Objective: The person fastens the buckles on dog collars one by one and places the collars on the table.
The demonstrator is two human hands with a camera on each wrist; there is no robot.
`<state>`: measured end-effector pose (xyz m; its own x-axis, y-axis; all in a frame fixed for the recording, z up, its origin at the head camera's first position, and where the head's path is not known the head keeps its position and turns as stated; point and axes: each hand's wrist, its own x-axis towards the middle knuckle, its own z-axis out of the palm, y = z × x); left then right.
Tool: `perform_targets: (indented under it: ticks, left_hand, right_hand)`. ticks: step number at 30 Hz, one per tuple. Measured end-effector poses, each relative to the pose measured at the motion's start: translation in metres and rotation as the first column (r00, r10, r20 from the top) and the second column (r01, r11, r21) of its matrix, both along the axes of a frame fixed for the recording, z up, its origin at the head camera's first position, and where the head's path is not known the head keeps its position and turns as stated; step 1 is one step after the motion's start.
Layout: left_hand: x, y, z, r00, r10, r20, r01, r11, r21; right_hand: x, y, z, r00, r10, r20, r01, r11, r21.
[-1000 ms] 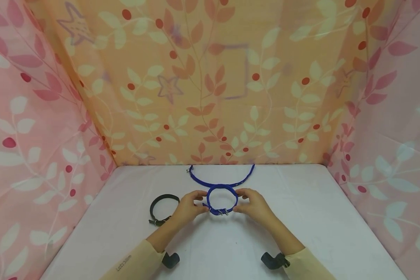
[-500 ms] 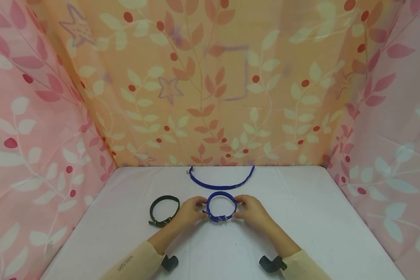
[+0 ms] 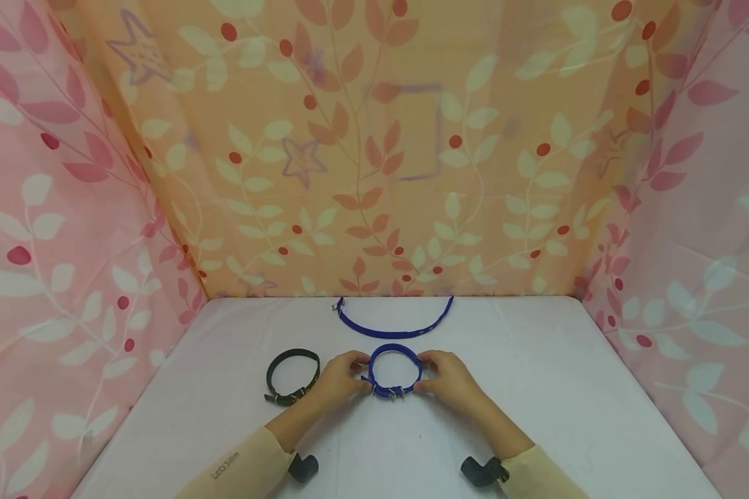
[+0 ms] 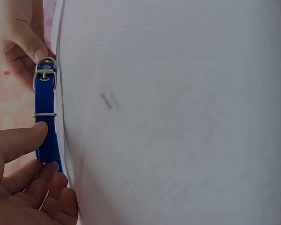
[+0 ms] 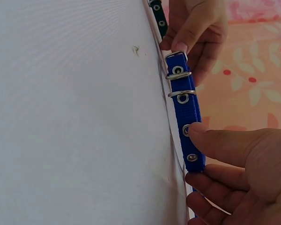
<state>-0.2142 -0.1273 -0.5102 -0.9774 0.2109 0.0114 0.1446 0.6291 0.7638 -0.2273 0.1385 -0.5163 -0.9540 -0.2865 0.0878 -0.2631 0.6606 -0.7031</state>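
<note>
A blue collar (image 3: 388,392) is buckled into a round loop, with its metal buckle toward the person. My left hand (image 3: 340,374) pinches its left side and my right hand (image 3: 448,374) the right side, between thumb and fingers. In the left wrist view, the left thumb presses on the blue band below a metal keeper. Metal eyelets run along the collar (image 5: 189,115) in the right wrist view, and the right thumb lies over one of them. The loop is low over the white table (image 3: 393,450). Inside the loop, the white tabletop shows.
Left of my left hand lies a dark green-black collar (image 3: 293,352), also buckled into a loop. Behind the held loop, a second blue collar (image 3: 393,335) lies unfastened in an arc at the table's far edge. Patterned curtains (image 3: 374,208) stand around the table.
Both hands have brought the looped blue collar down and slightly nearer to the person. It overlapped the far blue collar earlier and now shows apart from it. The last half second brings little movement.
</note>
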Motion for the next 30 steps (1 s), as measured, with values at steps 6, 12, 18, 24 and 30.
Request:
perform_targets:
  ticks: [6,12,18,24,30]
  left_hand:
    - [0.001,0.001,0.001,1.000,-0.014,-0.011,0.013,0.999,-0.032]
    - [0.001,0.002,0.001,0.999,-0.041,0.002,0.041,0.998,-0.051]
    - [-0.003,0.001,0.000,0.995,-0.101,-0.003,0.101,0.992,-0.080]
    - [-0.006,-0.002,0.010,0.988,-0.140,0.061,0.147,0.979,-0.140]
    - [-0.010,-0.010,0.030,0.990,-0.093,0.110,0.108,0.984,-0.144]
  right_hand:
    - [0.002,-0.002,0.000,1.000,-0.002,-0.020,0.002,1.000,0.018]
    - [0.003,-0.003,-0.001,1.000,-0.011,-0.021,0.012,0.999,0.048]
    - [0.002,-0.002,0.000,1.000,-0.016,-0.020,0.017,0.997,0.076]
    - [-0.004,0.003,0.005,1.000,0.002,0.025,-0.004,0.997,0.081]
    - [-0.013,0.011,0.019,0.999,-0.039,0.026,0.037,0.997,0.075]
